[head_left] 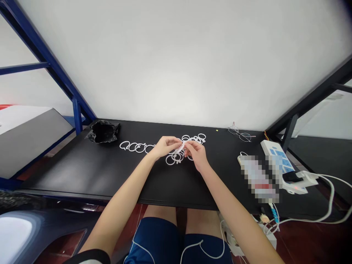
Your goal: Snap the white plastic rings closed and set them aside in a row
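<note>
My left hand (165, 145) and my right hand (196, 153) meet over the middle of a black table (82, 172). Between their fingertips they pinch one white plastic ring (180, 147), both hands closed on it. Loose white rings (174, 159) lie directly under the hands. More white rings (195, 138) sit just behind my right hand. To the left of my left hand, a row of rings (136, 147) lies linked in a chain.
A crumpled black plastic bag (103, 131) lies at the table's back left. A pair of glasses (239, 134) rests at the back right. A white power strip (276, 154) and white cables (327, 205) crowd the right edge. Blue metal frame posts (77, 113) rise at left.
</note>
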`<state>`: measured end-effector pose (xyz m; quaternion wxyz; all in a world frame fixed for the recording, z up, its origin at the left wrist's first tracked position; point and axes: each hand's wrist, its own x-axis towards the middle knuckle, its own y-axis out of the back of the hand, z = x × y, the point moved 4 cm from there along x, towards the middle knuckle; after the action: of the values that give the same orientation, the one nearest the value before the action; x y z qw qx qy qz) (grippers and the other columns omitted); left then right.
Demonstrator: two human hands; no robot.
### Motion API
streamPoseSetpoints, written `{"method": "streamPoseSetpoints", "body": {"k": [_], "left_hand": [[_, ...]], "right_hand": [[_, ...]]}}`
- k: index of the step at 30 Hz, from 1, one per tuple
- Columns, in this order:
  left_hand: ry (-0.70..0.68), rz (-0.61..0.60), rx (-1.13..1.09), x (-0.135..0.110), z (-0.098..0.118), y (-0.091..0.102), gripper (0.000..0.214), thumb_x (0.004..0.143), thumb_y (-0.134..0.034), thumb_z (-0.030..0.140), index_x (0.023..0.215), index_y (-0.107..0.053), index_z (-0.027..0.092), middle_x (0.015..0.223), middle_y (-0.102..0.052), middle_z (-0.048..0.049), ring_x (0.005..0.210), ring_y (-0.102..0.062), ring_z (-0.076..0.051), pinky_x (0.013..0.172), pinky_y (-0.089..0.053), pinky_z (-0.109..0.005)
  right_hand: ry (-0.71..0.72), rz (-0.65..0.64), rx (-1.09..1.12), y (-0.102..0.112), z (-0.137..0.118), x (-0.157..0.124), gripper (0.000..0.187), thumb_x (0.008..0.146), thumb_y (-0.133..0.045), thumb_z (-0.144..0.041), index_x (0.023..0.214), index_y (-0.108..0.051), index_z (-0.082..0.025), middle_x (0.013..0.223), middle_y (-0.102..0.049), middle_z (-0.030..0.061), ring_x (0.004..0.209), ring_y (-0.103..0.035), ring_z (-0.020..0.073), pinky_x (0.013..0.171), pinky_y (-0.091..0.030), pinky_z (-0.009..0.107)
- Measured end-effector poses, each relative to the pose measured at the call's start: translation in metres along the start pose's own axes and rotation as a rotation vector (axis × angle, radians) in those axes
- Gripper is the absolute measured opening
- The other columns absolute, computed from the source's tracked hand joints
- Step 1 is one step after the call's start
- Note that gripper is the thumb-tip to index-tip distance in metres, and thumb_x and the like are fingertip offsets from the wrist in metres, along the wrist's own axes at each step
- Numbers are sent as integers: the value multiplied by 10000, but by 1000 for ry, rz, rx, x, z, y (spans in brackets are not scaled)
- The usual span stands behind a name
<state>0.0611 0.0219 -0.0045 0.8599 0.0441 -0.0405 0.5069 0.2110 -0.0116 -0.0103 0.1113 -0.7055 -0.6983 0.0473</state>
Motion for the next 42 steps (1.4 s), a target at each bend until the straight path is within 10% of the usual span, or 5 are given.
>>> {"method": "streamPoseSetpoints", "body": {"k": [23, 42], "left_hand": [[41, -149, -12, -3, 0, -6, 453, 725, -751, 384, 1090, -688, 123, 948, -737, -109, 877, -698, -224, 802, -554, -341], [-73, 431, 268, 4, 2, 36, 301, 858, -497, 245, 1139, -559, 158, 1154, -654, -113, 1045, -622, -194, 903, -492, -342]], "right_hand": [[98, 62, -95, 3, -5, -3, 239, 700, -744, -429, 750, -712, -197, 644, -656, 3, 523, -572, 119, 544, -532, 284], [-2, 197, -47, 10, 0, 1, 316, 687, -731, -480, 766, -661, -182, 673, -661, 7, 460, -531, 88, 445, -456, 229]]}}
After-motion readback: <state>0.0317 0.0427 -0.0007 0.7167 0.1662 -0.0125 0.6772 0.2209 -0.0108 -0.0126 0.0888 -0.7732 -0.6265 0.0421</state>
